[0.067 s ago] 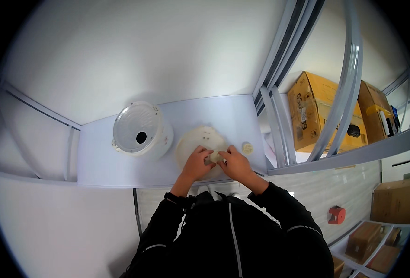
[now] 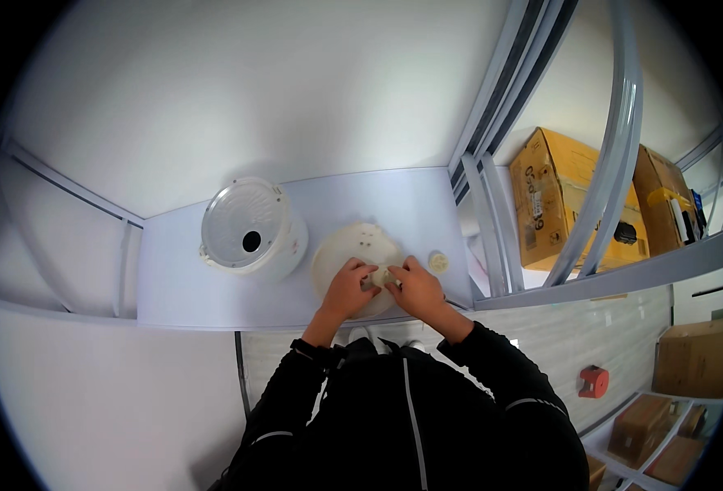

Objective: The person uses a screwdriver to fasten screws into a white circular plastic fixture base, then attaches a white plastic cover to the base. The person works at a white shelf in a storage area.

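Note:
Between the fingertips of both my hands is a small off-white piece (image 2: 382,277), whose exact kind I cannot make out. My left hand (image 2: 348,290) pinches it from one side, and my right hand (image 2: 419,292) from the other. Both hands are over a large round off-white lid-like disc (image 2: 345,247), which lies on the table and shows a few small dark dots toward its far edge. Just right of the disc lies a small round cream-coloured part (image 2: 437,261).
A white bucket (image 2: 286,250) with a round black spot inside its top stands at the table's (image 2: 186,299) left. Grey metal frame bars (image 2: 492,225) rise at the right, with cardboard boxes (image 2: 570,192) beyond them. A red stool (image 2: 594,381) is on the floor.

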The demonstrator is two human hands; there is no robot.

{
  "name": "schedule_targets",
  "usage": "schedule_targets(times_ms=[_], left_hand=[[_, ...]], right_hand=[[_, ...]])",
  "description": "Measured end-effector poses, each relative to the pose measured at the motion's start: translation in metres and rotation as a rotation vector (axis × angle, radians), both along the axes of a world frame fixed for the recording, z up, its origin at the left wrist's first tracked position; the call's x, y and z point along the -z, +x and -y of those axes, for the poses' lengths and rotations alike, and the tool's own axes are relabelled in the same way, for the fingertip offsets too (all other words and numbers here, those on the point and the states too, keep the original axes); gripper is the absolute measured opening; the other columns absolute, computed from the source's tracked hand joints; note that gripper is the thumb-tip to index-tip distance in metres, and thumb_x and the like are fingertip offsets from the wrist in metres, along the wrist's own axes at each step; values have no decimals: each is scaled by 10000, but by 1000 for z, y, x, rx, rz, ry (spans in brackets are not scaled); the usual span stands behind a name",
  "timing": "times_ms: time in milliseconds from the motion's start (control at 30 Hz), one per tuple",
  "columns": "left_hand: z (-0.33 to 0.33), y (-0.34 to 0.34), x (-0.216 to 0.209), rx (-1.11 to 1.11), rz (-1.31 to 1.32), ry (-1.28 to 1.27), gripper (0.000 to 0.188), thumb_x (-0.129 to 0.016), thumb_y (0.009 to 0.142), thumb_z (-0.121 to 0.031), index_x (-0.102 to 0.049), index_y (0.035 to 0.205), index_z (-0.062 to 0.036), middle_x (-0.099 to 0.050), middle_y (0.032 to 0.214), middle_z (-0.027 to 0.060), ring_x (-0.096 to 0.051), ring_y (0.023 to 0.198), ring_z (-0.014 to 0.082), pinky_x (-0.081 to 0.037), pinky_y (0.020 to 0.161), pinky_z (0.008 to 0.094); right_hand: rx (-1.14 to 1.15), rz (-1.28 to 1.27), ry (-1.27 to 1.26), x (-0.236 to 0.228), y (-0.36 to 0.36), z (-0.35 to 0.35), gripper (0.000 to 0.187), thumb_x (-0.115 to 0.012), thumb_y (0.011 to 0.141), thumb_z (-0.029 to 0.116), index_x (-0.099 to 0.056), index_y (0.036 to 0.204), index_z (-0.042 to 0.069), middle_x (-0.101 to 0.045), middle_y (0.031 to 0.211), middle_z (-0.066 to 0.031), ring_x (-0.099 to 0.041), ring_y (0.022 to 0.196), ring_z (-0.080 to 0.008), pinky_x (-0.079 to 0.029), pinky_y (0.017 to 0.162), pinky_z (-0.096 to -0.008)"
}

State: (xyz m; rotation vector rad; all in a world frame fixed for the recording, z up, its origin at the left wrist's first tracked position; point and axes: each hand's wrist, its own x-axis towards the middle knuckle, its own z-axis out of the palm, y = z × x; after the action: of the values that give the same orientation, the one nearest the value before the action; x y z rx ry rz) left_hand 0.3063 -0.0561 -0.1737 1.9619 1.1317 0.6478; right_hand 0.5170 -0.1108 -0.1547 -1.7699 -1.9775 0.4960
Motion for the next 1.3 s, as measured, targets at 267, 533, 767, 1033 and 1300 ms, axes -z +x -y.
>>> schedule_targets(times_ms=[267, 533, 767, 1033, 1300], left_hand=[[-3, 3, 6, -19, 25, 9, 446, -910, 750, -91, -806, 1180, -29, -675, 1111, 114, -729, 900, 252, -632, 822, 346], [-2, 6, 6, -26, -15, -22, 411, -895, 747, -99, -811, 1144, -32, -696, 1082, 129, -717, 904, 296, -597, 822, 380], [2, 8, -6, -11, -36, -18, 580, -880, 749, -129, -724, 1294, -8, -654, 1119, 139, -694, 934, 303, -587, 852, 396], [12, 16, -33, -79, -149, -48, 778, -884, 772, -176, -584, 1475, -32, -571, 1290, 152, -663, 1038, 288, -576, 938, 406], [18, 20, -53, -132, -97, 11, 638, -845, 863, -221, -621, 1434, -42, -607, 1261, 148, -676, 1022, 286, -574, 909, 405]], right_hand=[[14, 41, -27, 2, 3, 2, 341, -810, 909, 283, -777, 1221, 150, -624, 1063, -112, -720, 883, -334, -603, 750, -455], [28, -19, -30, 15, 19, 9, 294, -802, 905, 234, -773, 1166, 102, -636, 1037, -119, -717, 888, -324, -598, 778, -453], [309, -178, 0, 11, 52, 10, 533, -808, 876, 178, -632, 1367, 66, -549, 1291, -182, -696, 1001, -390, -590, 856, -477], [454, -40, -121, 21, 71, 2, 625, -821, 883, 232, -590, 1440, 70, -504, 1387, -189, -710, 987, -382, -599, 892, -476], [411, -84, -201, 8, 71, -2, 475, -788, 922, 243, -661, 1342, 62, -600, 1299, -192, -673, 1123, -411, -570, 938, -494]])
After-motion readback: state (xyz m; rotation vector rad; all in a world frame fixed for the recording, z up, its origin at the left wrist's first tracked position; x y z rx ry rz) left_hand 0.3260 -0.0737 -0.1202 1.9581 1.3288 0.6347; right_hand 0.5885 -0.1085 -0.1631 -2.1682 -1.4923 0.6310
